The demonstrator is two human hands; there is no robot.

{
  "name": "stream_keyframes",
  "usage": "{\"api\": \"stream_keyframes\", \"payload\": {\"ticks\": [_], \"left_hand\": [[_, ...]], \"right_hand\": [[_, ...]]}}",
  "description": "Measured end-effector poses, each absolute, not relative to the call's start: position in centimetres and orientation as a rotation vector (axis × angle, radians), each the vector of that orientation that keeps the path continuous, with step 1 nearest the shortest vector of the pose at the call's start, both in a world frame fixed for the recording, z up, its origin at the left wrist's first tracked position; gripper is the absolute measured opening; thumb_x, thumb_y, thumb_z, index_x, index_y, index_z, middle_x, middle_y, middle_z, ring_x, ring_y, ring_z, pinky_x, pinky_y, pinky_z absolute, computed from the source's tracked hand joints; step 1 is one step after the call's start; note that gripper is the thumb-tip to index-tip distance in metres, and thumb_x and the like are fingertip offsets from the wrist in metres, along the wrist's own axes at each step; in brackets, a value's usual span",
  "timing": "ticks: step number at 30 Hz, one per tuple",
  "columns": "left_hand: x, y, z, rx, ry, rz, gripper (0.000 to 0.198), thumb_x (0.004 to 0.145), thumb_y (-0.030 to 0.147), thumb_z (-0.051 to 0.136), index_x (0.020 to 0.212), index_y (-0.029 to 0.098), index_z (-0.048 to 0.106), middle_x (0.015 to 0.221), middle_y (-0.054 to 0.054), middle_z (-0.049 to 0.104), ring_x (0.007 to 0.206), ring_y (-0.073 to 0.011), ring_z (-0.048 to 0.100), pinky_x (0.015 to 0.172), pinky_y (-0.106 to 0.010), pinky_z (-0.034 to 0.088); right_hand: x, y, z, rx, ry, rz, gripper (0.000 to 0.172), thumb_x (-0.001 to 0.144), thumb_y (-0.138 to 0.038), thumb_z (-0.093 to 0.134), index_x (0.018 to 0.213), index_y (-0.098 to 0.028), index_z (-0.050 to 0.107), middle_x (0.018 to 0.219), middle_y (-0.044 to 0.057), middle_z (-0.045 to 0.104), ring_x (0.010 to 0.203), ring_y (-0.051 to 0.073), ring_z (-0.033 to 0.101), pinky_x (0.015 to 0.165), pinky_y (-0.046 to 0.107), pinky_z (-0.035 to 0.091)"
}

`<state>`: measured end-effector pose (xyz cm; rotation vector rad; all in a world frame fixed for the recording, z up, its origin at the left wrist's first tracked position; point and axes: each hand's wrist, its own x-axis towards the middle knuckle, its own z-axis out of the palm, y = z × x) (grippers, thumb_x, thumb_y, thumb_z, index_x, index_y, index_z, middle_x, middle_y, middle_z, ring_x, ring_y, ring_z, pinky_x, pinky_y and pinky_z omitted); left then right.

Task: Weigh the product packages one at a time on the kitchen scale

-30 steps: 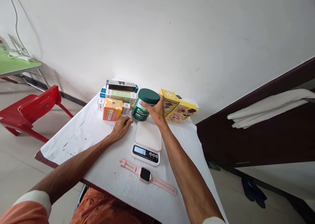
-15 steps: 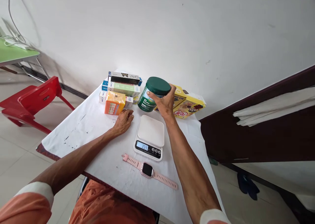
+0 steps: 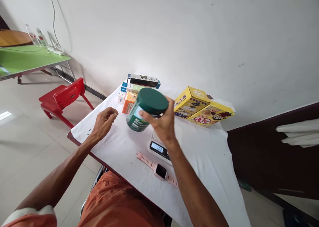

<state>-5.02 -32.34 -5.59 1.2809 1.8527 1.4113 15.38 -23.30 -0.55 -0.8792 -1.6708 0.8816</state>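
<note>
Right now, from the head camera, I see one jar [image 3: 149, 102] tilted over the table [image 3: 117, 154], between the right hand [image 3: 163, 127]'s firmly closed thumb and fingers. The left hand [image 3: 103, 123], loosely curled, is empty. Nearby: one scale [image 3: 159, 150], one watch [image 3: 160, 171], two yellow boxes [image 3: 206, 111]. The jar is dark green, white-lettered.

table [image 3: 72, 139]: a white cloth [image 3: 204, 167] is covering it
near edge: a pink watch [image 3: 160, 171] is lying before a white scale [image 3: 159, 149]
far left: an orange pack [image 3: 129, 103] is sitting before stacked boxes [image 3: 144, 81]
far right: two yellow boxes [image 3: 191, 102] are standing together
</note>
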Motion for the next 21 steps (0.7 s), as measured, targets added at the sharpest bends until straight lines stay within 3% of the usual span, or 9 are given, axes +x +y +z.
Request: {"api": "stream_keyframes", "payload": {"ticks": [2,4,7,9,13,21], "left_hand": [[-5.3,-34.3,-6.3,1.383,1.832,1.467,0.028,0.092,0.038,0.05,0.11,0.022,0.062,0.108,-0.006,0.067,0.091,-0.0199,0.063,0.076,-0.033,0.052],[-5.3,-35.5,-7.4,1.55,1.817,1.486,0.041,0.095,0.041,0.05,0.131,0.024,0.053,0.13,-0.01,0.06,0.108,-0.0228,0.062,0.087,-0.038,0.055],[-5.6,-35.8,-9.1,1.747,1.89,1.396,0.066,0.091,0.042,0.06,0.15,0.023,0.036,0.14,-0.015,0.049,0.117,-0.0268,0.059,0.091,-0.044,0.057],[-6.4,-34.9,-10.1,1.815,1.986,1.35,0.075,0.087,0.042,0.066,0.151,0.02,0.033,0.14,-0.018,0.047,0.121,-0.0313,0.056,0.091,-0.048,0.058],[-8.5,-32.5,-11.1,1.986,2.076,1.324,0.064,0.085,0.032,0.065,0.143,0.017,0.041,0.131,-0.02,0.053,0.132,-0.0395,0.049,0.1,-0.057,0.053],[-10.3,-31.3,-10.8,2.065,2.04,1.291,0.056,0.095,0.036,0.058,0.144,0.016,0.041,0.133,-0.019,0.053,0.126,-0.0352,0.054,0.103,-0.056,0.052]], "right_hand": [[12.8,-24.9,-1.9,-0.873,-1.668,0.888,0.09,0.061,-0.052,0.092,0.133,-0.029,0.043,0.13,0.01,0.061,0.111,0.028,0.064,0.094,0.044,0.058],[10.1,-25.9,-3.3,-0.845,-1.646,0.867,0.093,0.062,-0.052,0.092,0.136,-0.028,0.04,0.135,0.012,0.059,0.119,0.029,0.061,0.102,0.047,0.055],[6.2,-26.4,-5.0,-0.843,-1.62,0.807,0.099,0.063,-0.055,0.091,0.14,-0.025,0.036,0.14,0.016,0.054,0.129,0.032,0.054,0.111,0.052,0.048],[4.4,-26.2,-5.7,-0.848,-1.601,0.776,0.103,0.065,-0.057,0.09,0.144,-0.022,0.034,0.143,0.019,0.05,0.133,0.033,0.05,0.115,0.054,0.043],[2.6,-25.7,-6.2,-0.878,-1.629,0.732,0.114,0.067,-0.058,0.089,0.153,-0.021,0.025,0.149,0.022,0.043,0.141,0.038,0.041,0.119,0.06,0.036],[4.5,-25.4,-6.9,-0.857,-1.821,0.482,0.099,0.081,-0.053,0.08,0.155,-0.018,0.025,0.148,0.022,0.045,0.143,0.035,0.04,0.119,0.057,0.038]]}}
